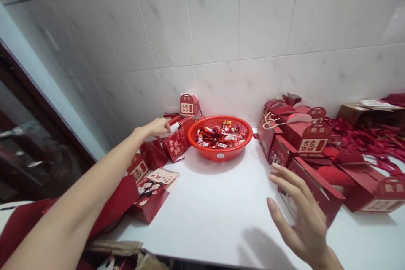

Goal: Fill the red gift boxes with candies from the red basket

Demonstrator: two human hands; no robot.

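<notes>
Boxes stand folded near my spread right hand, while packets remain in 1 basket (whether left hand pinches, I can't tell).

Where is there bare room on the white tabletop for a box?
The widest free patch of white tabletop lies between the red basket and the near edge, with the printed box to its left and the right hand over its right side. Red boxes crowd around the left hand; more boxes and ribbons crowd the right, toward the wall.

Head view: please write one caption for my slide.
Left hand at the left boxes, right hand open near the right boxes, red basket between.
</notes>
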